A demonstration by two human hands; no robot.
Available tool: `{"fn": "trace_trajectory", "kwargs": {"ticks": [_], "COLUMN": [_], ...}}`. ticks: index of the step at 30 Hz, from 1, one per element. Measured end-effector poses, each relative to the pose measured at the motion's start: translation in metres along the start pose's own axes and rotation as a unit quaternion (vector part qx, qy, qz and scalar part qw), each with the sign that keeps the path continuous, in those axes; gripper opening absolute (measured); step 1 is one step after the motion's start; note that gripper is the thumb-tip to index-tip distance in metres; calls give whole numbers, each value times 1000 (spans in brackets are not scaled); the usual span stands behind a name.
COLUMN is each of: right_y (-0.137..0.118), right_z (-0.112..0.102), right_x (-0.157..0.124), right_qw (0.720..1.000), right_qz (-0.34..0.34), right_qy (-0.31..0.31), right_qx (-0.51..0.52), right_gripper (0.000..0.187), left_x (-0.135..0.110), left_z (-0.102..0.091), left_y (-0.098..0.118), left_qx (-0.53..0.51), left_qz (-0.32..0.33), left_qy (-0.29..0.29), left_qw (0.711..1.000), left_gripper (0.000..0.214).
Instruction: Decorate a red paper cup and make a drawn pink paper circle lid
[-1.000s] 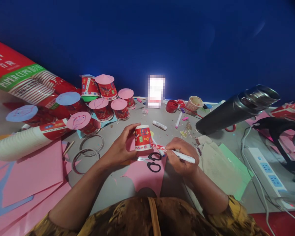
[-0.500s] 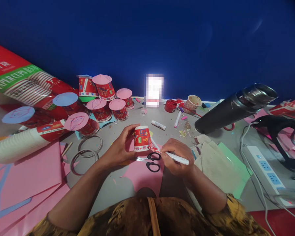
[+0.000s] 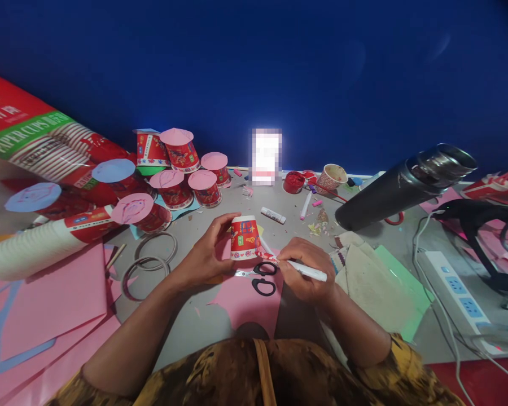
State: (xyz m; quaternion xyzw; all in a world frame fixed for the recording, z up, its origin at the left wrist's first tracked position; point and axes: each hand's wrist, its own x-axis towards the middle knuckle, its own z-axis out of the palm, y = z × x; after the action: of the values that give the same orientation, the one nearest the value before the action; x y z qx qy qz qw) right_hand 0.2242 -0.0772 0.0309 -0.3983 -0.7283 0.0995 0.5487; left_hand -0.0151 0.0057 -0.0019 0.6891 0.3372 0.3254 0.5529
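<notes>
Left grip (image 3: pixel 205 251) curls around a red cup (image 3: pixel 244 239), right grip (image 3: pixel 308 257) pinching a marker (image 3: pixel 315 273) aslant.

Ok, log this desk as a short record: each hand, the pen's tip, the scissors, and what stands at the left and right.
Left hand: holds a red paper cup by its side
Right hand: grips a white marker in its fingers
Marker tip: at the cup's lower edge; contact unclear
Scissors: black-handled, lying on pink paper
Left side: red cups with pink or blue paper tops
Right side: black flask, power strip
</notes>
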Motion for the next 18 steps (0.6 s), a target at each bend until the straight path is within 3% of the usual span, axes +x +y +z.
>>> {"fn": "trace_trajectory", "kwargs": {"ticks": [18], "right_y": [1], "right_z": [0], "right_x": [0], "right_qw": [1000], "right_qz": [3], "right_qy": [-13], "right_qx": [2], "right_gripper": [14], "left_x": [0], "left_z": [-1], "left_y": [-1], "left_qx": [12], "left_qz": [8], "left_qy": [-7], "left_qw": [1000], "left_gripper": [90]}}
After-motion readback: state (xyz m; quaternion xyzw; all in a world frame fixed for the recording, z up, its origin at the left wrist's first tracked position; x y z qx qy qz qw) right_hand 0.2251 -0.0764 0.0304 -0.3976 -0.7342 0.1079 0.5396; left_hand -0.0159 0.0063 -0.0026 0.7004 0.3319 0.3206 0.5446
